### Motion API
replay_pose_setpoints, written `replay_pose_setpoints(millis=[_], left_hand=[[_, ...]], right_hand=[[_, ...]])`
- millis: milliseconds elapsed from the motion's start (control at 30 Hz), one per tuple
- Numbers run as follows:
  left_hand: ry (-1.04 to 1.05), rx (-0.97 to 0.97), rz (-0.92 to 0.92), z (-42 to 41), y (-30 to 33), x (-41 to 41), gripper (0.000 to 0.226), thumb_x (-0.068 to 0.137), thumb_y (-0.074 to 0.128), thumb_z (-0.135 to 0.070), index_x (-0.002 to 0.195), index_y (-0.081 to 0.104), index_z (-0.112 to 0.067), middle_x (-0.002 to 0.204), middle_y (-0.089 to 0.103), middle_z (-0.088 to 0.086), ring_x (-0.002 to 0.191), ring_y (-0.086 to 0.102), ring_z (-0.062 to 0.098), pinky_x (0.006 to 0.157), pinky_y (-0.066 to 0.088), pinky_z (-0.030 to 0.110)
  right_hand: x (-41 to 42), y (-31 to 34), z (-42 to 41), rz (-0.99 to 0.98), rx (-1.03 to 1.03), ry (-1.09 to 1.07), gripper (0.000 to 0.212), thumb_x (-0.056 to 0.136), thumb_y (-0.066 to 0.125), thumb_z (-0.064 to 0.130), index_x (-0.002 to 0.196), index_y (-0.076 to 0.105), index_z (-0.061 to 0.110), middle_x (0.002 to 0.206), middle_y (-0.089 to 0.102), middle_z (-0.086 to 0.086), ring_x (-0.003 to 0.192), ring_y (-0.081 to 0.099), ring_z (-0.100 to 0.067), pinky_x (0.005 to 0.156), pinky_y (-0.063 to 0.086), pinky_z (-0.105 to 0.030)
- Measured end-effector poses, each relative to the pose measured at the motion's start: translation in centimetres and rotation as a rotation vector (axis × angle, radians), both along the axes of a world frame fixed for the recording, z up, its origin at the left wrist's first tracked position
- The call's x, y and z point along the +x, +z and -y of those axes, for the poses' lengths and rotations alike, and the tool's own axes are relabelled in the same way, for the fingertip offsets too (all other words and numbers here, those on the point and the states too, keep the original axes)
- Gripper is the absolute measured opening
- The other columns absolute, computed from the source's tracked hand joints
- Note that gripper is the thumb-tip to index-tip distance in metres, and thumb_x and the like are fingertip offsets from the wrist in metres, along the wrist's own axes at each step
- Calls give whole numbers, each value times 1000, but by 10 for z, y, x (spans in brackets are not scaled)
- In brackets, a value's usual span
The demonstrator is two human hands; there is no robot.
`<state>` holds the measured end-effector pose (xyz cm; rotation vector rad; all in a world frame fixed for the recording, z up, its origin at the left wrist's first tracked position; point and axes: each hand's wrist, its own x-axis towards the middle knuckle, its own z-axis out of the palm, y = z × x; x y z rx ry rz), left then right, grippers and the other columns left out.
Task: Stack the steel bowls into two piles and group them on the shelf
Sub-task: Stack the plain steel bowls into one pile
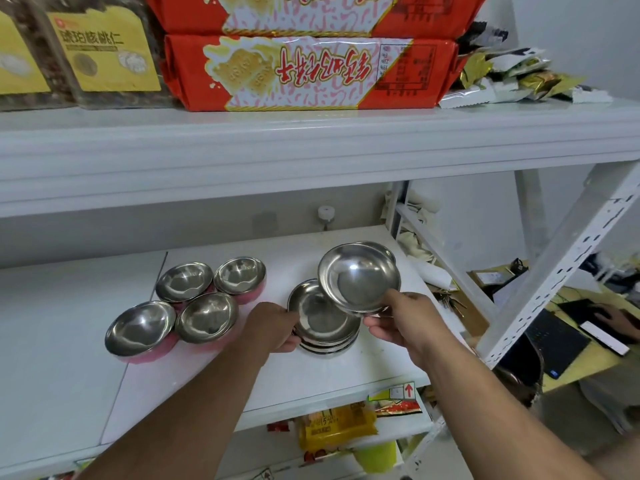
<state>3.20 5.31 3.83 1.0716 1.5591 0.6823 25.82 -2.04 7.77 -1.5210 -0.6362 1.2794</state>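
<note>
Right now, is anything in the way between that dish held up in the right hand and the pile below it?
Nothing visible. The steel dish in the right hand hangs tilted over the stack of dishes, whose top lies open. The left hand grips only the stack's left rim.

White shelf board [311, 382] under another shelf. Resting directly on it: four pink-sided steel bowls [194, 303] clustered at left, touching one another; a pile of shallow steel dishes [325, 327] at right; one more steel dish [381, 249] behind, mostly hidden.
</note>
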Motion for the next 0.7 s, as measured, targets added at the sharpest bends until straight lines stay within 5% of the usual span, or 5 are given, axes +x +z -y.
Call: replay_pose_setpoints(millis=[133, 333, 500, 700], left_hand=[[-4, -20, 31, 3, -2, -5, 22, 88, 65, -17, 87, 71, 4, 66, 76, 13, 69, 78, 29, 60, 65, 36], [5, -28, 130, 12, -1, -11, 9, 72, 65, -17, 67, 62, -10, 50, 64, -1, 62, 66, 25, 64, 59, 36], [31, -10, 115, 14, -8, -18, 14, 93, 59, -14, 86, 70, -10, 74, 74, 8, 66, 78, 24, 52, 59, 29], [55, 83, 23, 8, 0, -22, 14, 95, 54, -15, 89, 67, -13, 88, 71, 10, 57, 75, 14, 52, 58, 28]], right_hand=[[-13, -5, -9, 52, -46, 74, 25, 95, 60, 15, 106, 70, -5, 78, 80, -15, 68, 78, -20, 69, 68, -36], [-25, -13, -19, 132, -95, 147, 24, 97, 62, 17, 105, 68, -4, 90, 81, -22, 65, 79, -17, 64, 67, -32], [-26, -18, -21, 189, -122, 161, 17, 95, 69, 11, 98, 71, -5, 67, 78, -16, 56, 75, -14, 56, 64, -26], [-9, -23, -20, 231, -111, 69, 35, 97, 71, 34, 95, 68, -1, 77, 79, -24, 53, 74, -15, 52, 62, -26]])
